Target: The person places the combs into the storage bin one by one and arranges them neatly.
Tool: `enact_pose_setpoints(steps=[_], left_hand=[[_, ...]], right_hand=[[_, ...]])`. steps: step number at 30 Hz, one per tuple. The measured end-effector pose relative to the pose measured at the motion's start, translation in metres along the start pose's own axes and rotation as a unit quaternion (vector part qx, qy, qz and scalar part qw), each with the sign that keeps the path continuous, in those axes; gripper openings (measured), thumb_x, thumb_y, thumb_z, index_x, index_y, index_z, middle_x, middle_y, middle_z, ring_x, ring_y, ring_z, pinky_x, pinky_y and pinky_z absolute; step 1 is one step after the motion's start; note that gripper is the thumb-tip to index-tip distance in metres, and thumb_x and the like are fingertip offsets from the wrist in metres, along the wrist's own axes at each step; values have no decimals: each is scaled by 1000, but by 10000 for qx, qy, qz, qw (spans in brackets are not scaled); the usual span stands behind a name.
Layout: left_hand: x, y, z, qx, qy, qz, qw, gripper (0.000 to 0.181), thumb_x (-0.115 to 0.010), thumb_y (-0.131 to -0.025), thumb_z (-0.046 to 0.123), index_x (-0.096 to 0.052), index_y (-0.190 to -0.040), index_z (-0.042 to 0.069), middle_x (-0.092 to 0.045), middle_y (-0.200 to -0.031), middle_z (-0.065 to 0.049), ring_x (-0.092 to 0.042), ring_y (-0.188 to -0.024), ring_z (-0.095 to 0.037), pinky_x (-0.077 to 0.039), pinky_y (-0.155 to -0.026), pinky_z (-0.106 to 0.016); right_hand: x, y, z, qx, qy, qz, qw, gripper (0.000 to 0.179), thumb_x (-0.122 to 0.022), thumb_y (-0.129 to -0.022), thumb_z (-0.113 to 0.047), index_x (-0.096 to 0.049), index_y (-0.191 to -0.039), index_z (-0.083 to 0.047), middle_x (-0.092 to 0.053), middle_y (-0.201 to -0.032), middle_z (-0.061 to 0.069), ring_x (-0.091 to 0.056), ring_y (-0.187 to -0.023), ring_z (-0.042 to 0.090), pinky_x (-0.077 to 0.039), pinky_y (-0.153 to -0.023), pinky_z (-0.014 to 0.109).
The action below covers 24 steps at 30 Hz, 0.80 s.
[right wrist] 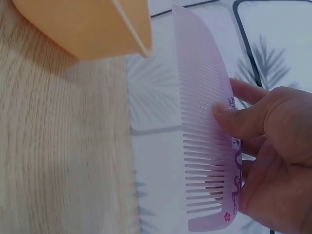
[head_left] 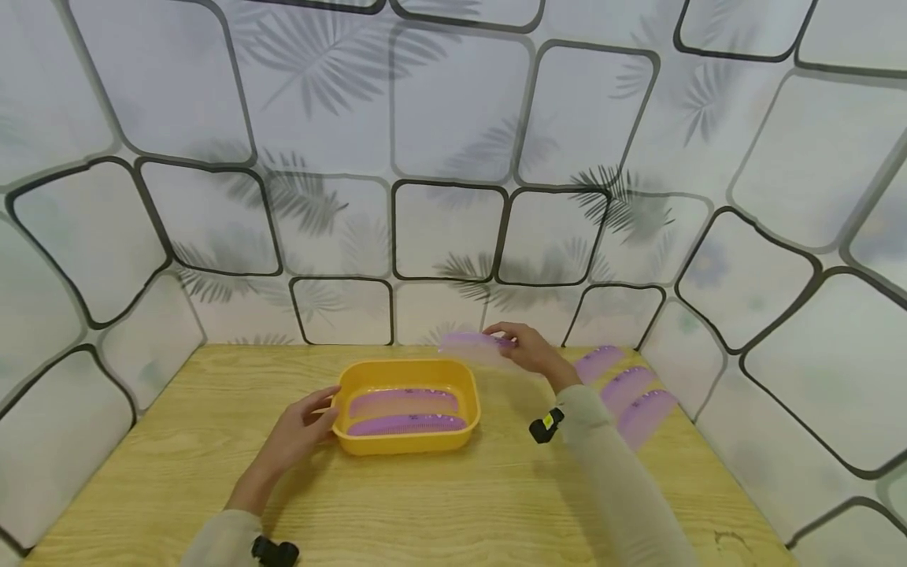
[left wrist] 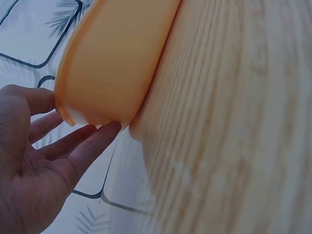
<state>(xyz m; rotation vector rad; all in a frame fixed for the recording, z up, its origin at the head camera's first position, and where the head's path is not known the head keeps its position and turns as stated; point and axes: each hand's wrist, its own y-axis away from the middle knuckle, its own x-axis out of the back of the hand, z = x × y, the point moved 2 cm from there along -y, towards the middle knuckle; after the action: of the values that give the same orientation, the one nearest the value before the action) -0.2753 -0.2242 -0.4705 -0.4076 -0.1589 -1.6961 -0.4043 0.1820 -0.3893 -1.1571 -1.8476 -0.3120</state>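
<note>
Spread-fingered left hand point(head_left: 301, 427) touches yellow oblong plastic tray point(head_left: 408, 447); right hand point(head_left: 527, 351) pinches purple curved plastic comb point(right wrist: 201, 97) parallel behind it, teeth down.

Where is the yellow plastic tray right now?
In the head view, the yellow plastic tray sits just left of centre on the wooden table, its left end touched by the left hand, with two purple combs inside.

Translucent lilac on the comb point(right wrist: 202, 107) in the right grip point(right wrist: 288, 129), with darker swirls and a red flower. Yellow on the tray point(head_left: 407, 446) by the left grip point(head_left: 299, 427), purple on the two combs inside point(head_left: 407, 424). Pale wood grain on the tabletop point(head_left: 453, 508) below; black-and-grey outlines and leaves on the white wall point(head_left: 449, 232) beyond.
</note>
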Motion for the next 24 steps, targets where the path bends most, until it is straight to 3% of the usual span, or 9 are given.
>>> enact_pose_setpoints(steps=[10,24], left_hand=[[0,-1,-2,-56,-23,27,10000,52,-54,-108,15,-41,-154,-5,-48,-148,-38,-60,-128,-50,-65,-87,-33],[0,-1,-1,-97,5,-1,10000,52,-55,-108,15,-42,-154,-6,-49,-147,-38,-60,-127,-50,-65,-87,-34]], right_hand=[[-14,-11,-24,101,111,-231,9996,35,-58,-99,5,-67,-131,-6,-70,-110,23,-65,-94,28,-54,-75,31],[-33,-24,-49,321,206,-541,9978,32,-56,-102,2,-67,-132,-7,-69,-121,21,-67,-106,33,-61,-91,45]])
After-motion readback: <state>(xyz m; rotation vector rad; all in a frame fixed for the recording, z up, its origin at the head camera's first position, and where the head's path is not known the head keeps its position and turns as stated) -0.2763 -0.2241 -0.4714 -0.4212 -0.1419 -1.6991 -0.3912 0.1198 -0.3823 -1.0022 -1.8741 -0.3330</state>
